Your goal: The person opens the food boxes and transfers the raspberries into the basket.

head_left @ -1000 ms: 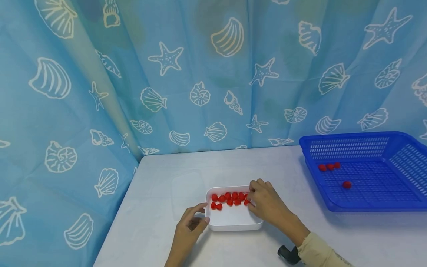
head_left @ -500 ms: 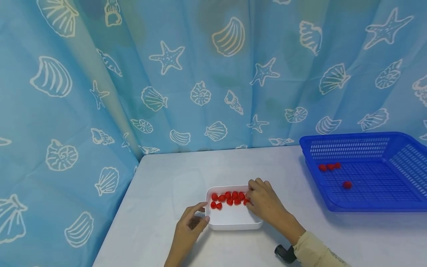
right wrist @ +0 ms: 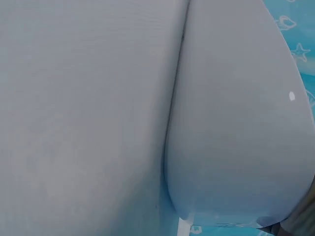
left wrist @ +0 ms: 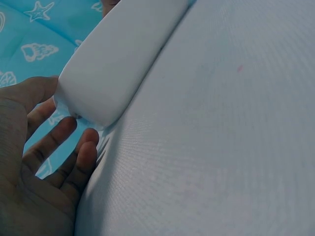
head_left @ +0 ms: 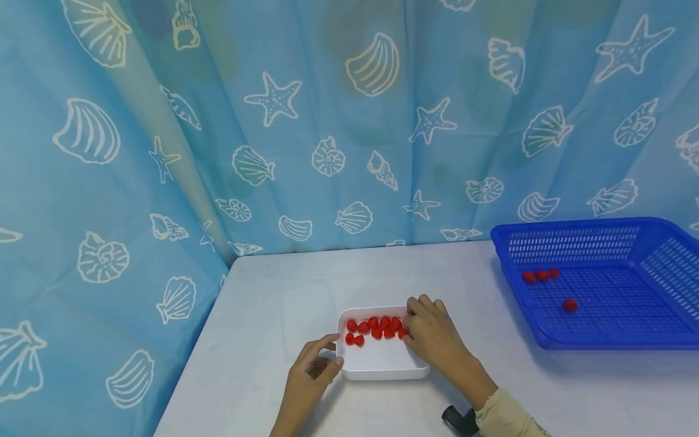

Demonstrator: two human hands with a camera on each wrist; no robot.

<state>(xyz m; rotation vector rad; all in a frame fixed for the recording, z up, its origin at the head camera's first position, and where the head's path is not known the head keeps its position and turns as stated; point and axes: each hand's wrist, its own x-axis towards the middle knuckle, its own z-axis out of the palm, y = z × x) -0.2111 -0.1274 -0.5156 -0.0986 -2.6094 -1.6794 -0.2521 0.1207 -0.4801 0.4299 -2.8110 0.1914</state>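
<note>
A shallow white rectangular box (head_left: 382, 372) stands on the table. Small red strawberry-like pieces (head_left: 384, 322) lie in two rows along its far side, the nearer row broken by a gap. At the box's left end, my left hand (head_left: 312, 367) touches the wall with thumb and forefinger; the left wrist view shows its other fingers (left wrist: 86, 157) loosely spread beside the corner. My right hand (head_left: 434, 331) reaches over the right end, its curled fingers pinching a red piece (head_left: 403, 333) at the end of the nearer row. Its fingertips partly hide the pieces there.
A blue perforated basket (head_left: 617, 343) stands at the right, with a few red pieces (head_left: 570, 304) inside. Behind the box's left end lies a faint transparent lid-like sheet (head_left: 297, 315). A dark object (head_left: 459, 420) sits by the right wrist. A blue shell-print curtain (head_left: 327, 182) hangs behind the table.
My right hand has shifted slightly left inside the box, and the red piece at its fingertips with it. My left hand stays at the left end.
</note>
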